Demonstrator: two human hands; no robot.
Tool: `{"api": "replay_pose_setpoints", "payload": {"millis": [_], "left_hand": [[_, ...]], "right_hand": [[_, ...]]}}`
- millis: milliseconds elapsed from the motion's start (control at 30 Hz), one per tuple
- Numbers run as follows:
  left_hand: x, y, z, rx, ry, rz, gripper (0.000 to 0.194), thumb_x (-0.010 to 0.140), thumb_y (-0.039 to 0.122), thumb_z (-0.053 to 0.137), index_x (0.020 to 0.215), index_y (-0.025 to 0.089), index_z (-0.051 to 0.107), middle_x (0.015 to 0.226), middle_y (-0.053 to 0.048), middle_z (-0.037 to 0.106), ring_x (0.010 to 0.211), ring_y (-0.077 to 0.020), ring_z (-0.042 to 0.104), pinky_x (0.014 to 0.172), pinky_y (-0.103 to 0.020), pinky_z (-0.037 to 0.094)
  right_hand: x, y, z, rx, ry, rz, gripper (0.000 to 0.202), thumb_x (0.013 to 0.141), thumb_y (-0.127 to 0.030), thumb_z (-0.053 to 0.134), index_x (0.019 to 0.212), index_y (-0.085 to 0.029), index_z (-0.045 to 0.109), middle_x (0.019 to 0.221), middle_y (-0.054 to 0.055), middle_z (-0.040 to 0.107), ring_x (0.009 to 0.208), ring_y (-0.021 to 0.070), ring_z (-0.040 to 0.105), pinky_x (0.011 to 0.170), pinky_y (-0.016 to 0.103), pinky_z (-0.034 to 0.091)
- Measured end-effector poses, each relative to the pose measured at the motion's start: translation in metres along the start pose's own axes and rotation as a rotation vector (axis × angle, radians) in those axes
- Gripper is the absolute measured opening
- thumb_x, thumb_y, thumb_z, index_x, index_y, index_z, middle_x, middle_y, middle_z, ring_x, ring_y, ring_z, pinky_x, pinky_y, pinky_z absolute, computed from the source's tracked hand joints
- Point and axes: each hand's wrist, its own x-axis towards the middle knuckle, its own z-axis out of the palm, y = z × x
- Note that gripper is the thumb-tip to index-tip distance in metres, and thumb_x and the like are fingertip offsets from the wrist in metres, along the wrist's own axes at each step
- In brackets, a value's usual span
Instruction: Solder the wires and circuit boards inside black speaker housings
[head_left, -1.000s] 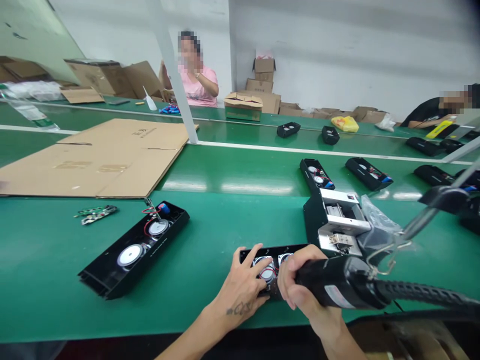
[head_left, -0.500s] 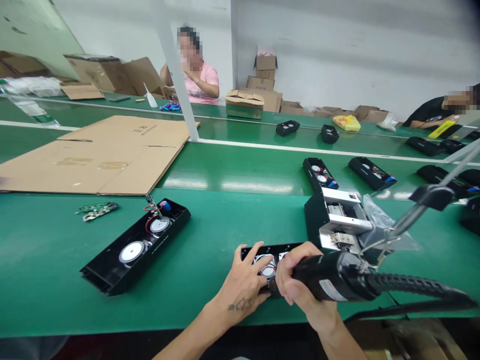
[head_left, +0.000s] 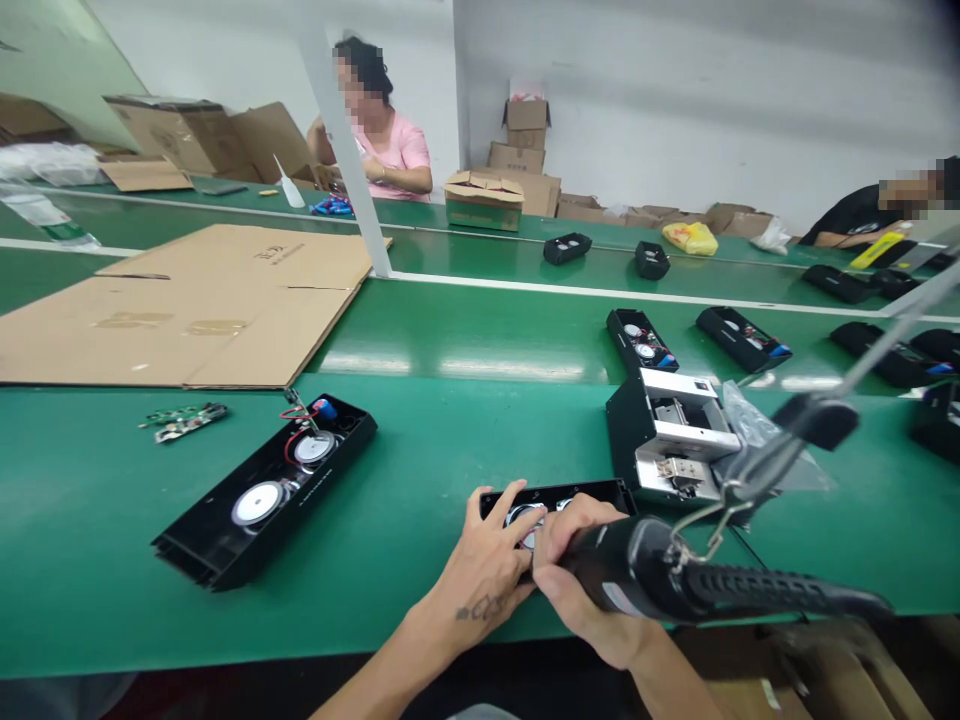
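- Head view: the black speaker box (head_left: 559,493) lies on the green table (head_left: 420,440), under both your hands.
- Your left hand (head_left: 480,565) spreads loosely over its left end, touching without closing round it.
- Your right hand (head_left: 589,612) wraps firmly around the power tool (head_left: 645,572).
- The box is probably stiff, light and smooth enough to slide; hold its long walls, sparing the likely fragile round speakers (head_left: 529,540).

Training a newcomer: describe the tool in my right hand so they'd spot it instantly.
On the green bench, the left hand rests on a case. Beside it, the right hand grips the tool, a thick black cylinder. Unlike the boxy case, it trails a ribbed cord.
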Motion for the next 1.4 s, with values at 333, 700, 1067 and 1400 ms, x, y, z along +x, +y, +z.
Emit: {"api": "replay_pose_setpoints", "payload": {"millis": [333,700,1067,1400], "left_hand": [[0.003,-0.004,-0.012,-0.053,-0.01,-0.003,0.016,0.103,0.046,0.074,0.113,0.035,0.081,0.154,0.0,0.066,0.161,-0.0427,0.034,0.121,-0.07,0.028],[-0.004,-0.011,-0.042,-0.054,0.115,0.102,0.014,0.098,0.036,0.079,0.109,0.028,0.075,0.139,-0.004,0.075,0.156,-0.0407,0.047,0.131,-0.073,0.026],[0.028,0.018,-0.021,-0.11,-0.023,0.015,0.036,0.097,0.042,0.084,0.124,0.027,0.067,0.109,0.0,0.08,0.123,-0.0314,0.072,0.13,-0.071,0.028],[0.026,0.02,-0.011,-0.006,0.024,0.086,0.013,0.107,0.039,0.07,0.107,0.027,0.066,0.09,0.003,0.082,0.104,-0.0246,0.074,0.133,-0.066,0.021]], "right_hand": [[-0.002,-0.015,-0.008,0.042,-0.001,-0.024,0.02,0.089,-0.037,0.082,0.09,-0.028,0.064,0.069,-0.003,0.063,0.057,0.0165,0.059,0.058,0.033,0.048],[0.02,-0.044,-0.15,-0.01,0.833,-0.294,0.022,0.085,-0.025,0.086,0.089,-0.022,0.064,0.056,-0.009,0.057,0.045,0.011,0.052,0.052,0.029,0.046],[0.045,0.001,-0.172,-0.08,0.636,-0.078,0.033,0.083,-0.033,0.093,0.082,-0.022,0.062,0.05,-0.008,0.057,0.039,0.0112,0.051,0.043,0.027,0.041],[-0.019,-0.01,-0.145,0.12,0.543,0.073,0.023,0.089,-0.033,0.086,0.094,-0.023,0.065,0.054,-0.008,0.055,0.039,0.01,0.049,0.042,0.025,0.041]]}}
